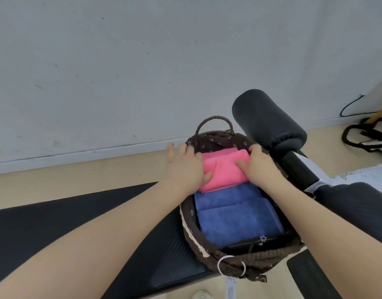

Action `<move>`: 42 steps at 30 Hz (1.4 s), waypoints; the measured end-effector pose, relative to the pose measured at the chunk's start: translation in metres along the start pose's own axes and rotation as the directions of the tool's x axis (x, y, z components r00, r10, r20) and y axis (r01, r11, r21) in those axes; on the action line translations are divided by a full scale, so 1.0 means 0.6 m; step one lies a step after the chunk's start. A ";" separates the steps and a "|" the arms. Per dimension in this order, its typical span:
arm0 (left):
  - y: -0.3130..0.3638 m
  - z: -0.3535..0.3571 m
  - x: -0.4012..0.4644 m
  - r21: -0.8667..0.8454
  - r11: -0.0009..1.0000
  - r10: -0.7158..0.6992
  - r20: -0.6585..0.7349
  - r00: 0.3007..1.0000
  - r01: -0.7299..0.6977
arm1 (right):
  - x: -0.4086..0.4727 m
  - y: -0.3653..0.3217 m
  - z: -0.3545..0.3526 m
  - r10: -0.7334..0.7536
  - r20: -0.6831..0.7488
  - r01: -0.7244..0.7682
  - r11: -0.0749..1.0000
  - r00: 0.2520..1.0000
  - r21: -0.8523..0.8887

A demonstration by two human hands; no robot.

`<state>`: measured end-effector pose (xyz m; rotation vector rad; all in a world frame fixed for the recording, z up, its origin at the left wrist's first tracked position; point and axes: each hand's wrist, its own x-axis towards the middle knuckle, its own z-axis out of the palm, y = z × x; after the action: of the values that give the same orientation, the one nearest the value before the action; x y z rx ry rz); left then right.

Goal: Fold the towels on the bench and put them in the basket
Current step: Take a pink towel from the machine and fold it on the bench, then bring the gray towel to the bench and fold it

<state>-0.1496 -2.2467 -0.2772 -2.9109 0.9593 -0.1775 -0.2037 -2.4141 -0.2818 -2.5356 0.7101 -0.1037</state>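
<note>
**Pink towel held at the far end of the basket**

A black padded bench (56, 223) ran in from the left, its surface bare there, with pale floor (78, 171) and a grey wall (142, 61) beyond its far edge.

The left hand (184, 167) reached over the basket's left rim. Its fingers were slightly spread and nearly straight, lying across the rim and the left side of the folded pink towel (223, 171), while the thumb tucked in against the towel's near left corner.

The pink towel sat inside the dark woven basket (194, 234), at its far end, overlapping the far edge of a folded blue towel (235, 216) that filled the near part of the basket. The basket stood on the bench at its right end, one handle (214, 123) upright at its far rim, and a white ring (230, 266) hung from its near rim.

The right hand (258, 165) gripped the pink towel's right side: fingers curled over the far right corner, thumb pressed flat on top of the cloth.

Right of the basket, a black foam roller (267, 121) stood up on a bar. Dark straps (366, 137) lay on the floor in the far right corner by the wall.
</note>
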 end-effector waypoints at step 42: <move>-0.635 -0.004 -0.747 -0.600 0.432 -0.777 0.131 0.616 0.673 | -0.521 -0.665 0.368 -0.699 0.558 0.843 0.538 0.447 -0.001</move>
<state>-0.2839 -1.6738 -0.2741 -3.7519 -0.4948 -0.1781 -0.2421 -1.8629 -0.2616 -2.7516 -0.7795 0.3715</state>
